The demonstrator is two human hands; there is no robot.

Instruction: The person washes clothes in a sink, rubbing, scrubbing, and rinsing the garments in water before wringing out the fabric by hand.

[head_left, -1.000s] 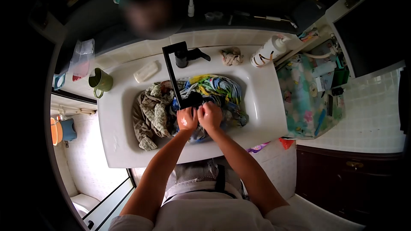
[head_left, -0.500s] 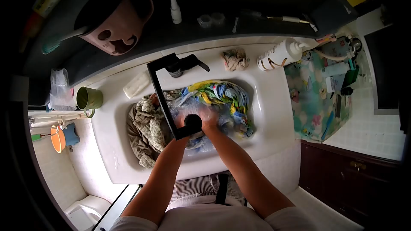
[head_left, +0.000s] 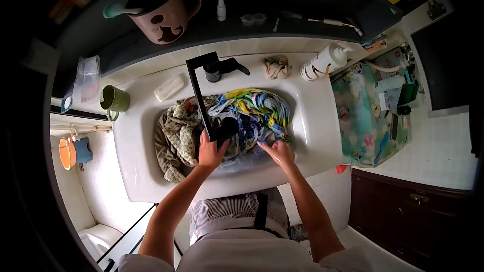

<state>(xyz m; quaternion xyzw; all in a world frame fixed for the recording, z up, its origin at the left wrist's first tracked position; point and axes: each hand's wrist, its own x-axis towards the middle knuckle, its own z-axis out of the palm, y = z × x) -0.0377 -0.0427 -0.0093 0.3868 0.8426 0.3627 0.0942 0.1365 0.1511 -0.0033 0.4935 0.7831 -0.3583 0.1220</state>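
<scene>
Wet laundry fills the white sink [head_left: 322, 136]. A blue, yellow and green patterned cloth [head_left: 275, 108] curls along the right, dark blue cloth [head_left: 248, 130] lies in the middle, and a khaki garment [head_left: 169, 136] with pale floral fabric is bunched at the left. My left hand [head_left: 210, 153] is beside the black faucet [head_left: 199, 100], fingers and thumb apart, near the floral fabric. To the right, my right hand [head_left: 280, 153] has a finger stretched toward the dark blue cloth, some fingers partly hidden. Soapy water [head_left: 242, 160] shows between the hands. The faucet spout hides part of the laundry.
A soap bar [head_left: 169, 88], a green mug [head_left: 115, 99], a crumpled cloth [head_left: 277, 66] and a white pump bottle [head_left: 325, 62] stand around the sink rim. Above runs a dark shelf [head_left: 217, 30] with a pink mug [head_left: 164, 22] and small bottle [head_left: 221, 8].
My hands were together under the spout in splashing, foamy water. Now they are drawn apart, left and right, and the splash is gone. The view has shifted slightly.
</scene>
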